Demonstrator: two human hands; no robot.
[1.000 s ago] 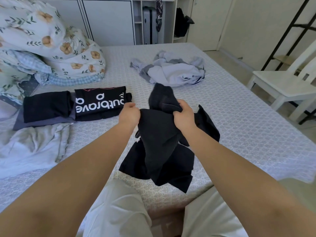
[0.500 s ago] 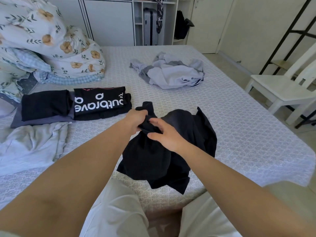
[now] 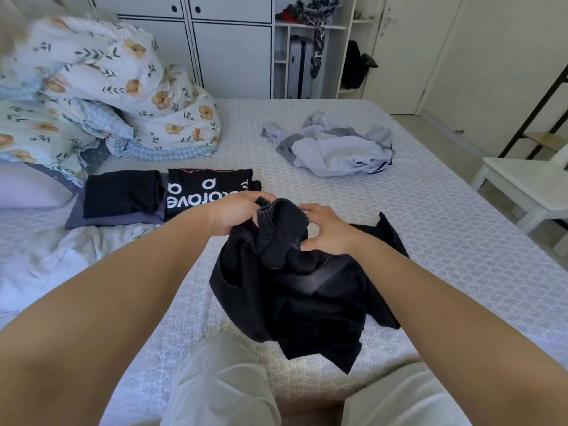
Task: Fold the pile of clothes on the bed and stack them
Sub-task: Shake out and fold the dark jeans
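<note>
The bed (image 3: 430,216) holds a black garment (image 3: 307,290) near its front edge. The left hand (image 3: 233,215) and right hand (image 3: 329,230) both curl their fingers around its bunched top. Behind it lies a pale pile of clothes (image 3: 335,146).

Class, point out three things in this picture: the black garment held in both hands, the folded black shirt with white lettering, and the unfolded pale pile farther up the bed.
black garment (image 3: 295,290): head view, its dark middle.
lettered shirt (image 3: 199,186): head view, printed front.
pale pile (image 3: 335,146): head view, centre.
</note>
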